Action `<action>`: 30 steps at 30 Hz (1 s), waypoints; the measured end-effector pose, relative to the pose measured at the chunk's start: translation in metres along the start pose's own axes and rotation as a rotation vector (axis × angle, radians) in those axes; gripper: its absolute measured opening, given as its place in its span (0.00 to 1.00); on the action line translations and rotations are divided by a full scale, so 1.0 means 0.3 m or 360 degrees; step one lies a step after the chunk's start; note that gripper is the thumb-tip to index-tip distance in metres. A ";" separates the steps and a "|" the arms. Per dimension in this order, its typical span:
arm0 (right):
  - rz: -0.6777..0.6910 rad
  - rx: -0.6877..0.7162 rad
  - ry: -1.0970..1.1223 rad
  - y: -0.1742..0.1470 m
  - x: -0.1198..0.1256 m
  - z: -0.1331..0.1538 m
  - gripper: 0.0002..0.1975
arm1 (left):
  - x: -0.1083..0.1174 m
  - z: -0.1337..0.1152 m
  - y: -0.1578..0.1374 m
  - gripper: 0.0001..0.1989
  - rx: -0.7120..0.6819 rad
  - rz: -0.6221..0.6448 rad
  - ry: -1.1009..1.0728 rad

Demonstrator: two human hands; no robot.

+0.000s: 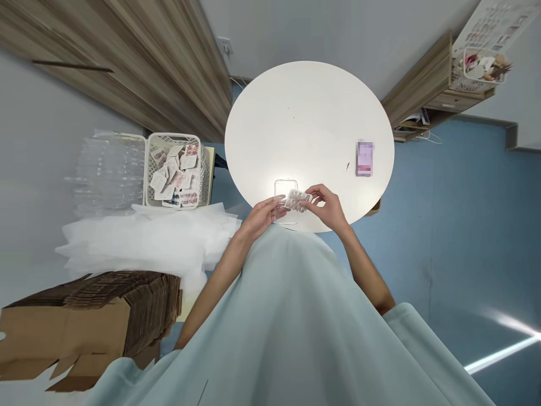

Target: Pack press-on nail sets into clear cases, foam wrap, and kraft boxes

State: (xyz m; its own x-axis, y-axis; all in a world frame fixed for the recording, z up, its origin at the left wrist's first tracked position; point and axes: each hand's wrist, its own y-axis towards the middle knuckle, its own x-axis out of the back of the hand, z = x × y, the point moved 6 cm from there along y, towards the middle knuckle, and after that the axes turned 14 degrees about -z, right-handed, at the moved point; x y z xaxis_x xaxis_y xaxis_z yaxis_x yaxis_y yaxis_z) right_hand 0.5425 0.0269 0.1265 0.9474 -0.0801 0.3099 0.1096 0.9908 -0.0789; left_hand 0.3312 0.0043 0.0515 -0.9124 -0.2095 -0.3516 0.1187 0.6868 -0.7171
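At the near edge of the white round table (pixel 305 121), my left hand (pixel 258 217) grips the left side of a clear plastic case (pixel 286 181). Its fingers show through the transparent plastic. My right hand (pixel 327 207) pinches a small clear pack (pixel 297 200) between thumb and fingers. Rows of shiny, whitish pieces fill this pack; their exact kind is too small to tell. The pack is tilted and overlaps the right part of the case, close to the left fingertips. I cannot tell whether it touches the case.
A purple box (pixel 364 158), blurred, lies on the table's right side. To the left stand a white basket (pixel 204 175) of small carded packs, stacked clear plastic cases (pixel 110 175), white foam sheets (pixel 143 239) and flattened cardboard boxes (pixel 63 332). Another basket (pixel 484 70) sits on a wooden cabinet.
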 end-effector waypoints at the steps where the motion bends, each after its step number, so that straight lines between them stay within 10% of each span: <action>1: 0.0061 0.0027 -0.0017 -0.003 -0.009 0.009 0.16 | -0.015 -0.002 0.002 0.19 -0.0001 0.0024 -0.0002; 21: 0.0217 0.0635 -0.0687 -0.066 -0.043 0.010 0.10 | -0.097 -0.053 -0.066 0.21 -0.0042 0.0054 0.0024; 30: -0.0173 0.0260 -0.0272 -0.010 0.008 0.012 0.17 | -0.083 -0.059 -0.111 0.21 -0.0046 0.0057 -0.0037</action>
State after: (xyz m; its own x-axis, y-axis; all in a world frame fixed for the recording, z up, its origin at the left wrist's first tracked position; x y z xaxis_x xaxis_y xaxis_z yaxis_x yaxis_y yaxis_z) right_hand 0.5433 0.0243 0.1310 0.8666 -0.1811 0.4649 0.1446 0.9830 0.1134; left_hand 0.3429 -0.0012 0.0949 -0.8984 -0.1999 -0.3909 0.1397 0.7138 -0.6863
